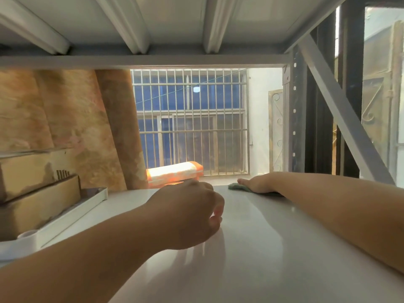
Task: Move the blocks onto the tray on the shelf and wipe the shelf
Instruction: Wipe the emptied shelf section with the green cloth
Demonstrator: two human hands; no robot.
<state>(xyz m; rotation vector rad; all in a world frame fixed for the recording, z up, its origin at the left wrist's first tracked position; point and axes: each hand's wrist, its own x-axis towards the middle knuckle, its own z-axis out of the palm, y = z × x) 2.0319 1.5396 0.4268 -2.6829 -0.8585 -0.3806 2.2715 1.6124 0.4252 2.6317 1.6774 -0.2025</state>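
Observation:
A white tray (72, 213) lies at the left of the white shelf (251, 248), holding long wooden blocks (37, 204) stacked in it. My left hand (192, 213) hovers over the shelf's middle with fingers curled and nothing in it. My right hand (258, 182) lies flat at the shelf's far edge, pressing down on a green cloth (237, 186), which peeks out beneath the fingers.
A white cup-like object (29, 239) stands at the near left beside the tray. The upper shelf's beams (142, 60) hang low overhead. A blue upright post (294, 119) and a diagonal brace (341, 110) close the right side. Beyond the shelf are an orange-and-white roll (175, 172) and a barred window (192, 119).

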